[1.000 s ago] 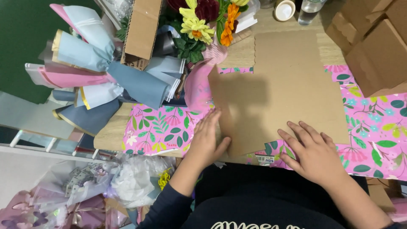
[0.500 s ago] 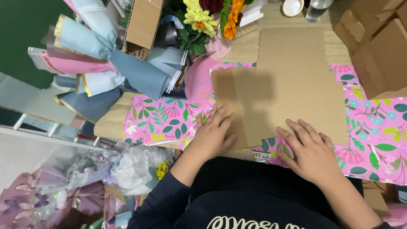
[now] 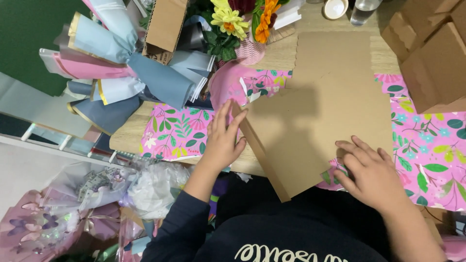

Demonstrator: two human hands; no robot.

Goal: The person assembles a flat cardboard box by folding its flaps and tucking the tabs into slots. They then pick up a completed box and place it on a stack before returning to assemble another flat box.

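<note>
**Fingers flat on the cardboard sheet**

Fingers (image 3: 228, 123) of our left hand (image 3: 222, 140) lie close together along the left edge of the brown cardboard sheet (image 3: 315, 126), pressing it without gripping. Our right hand (image 3: 371, 172) rests with fingers lightly spread and flat on the sheet's lower right corner, nothing pinched. We judge the work only begun: the sheet lies skewed over the pink flowered wrapping paper (image 3: 177, 133), its near corner past the table edge, with no fold, cut or tape showing. Around it, the wooden table (image 3: 281, 56) holds rolled paper sheets (image 3: 121, 63), a flower bouquet (image 3: 240, 24) and cardboard boxes (image 3: 432, 58); wrapped bundles sit lower left.
</note>
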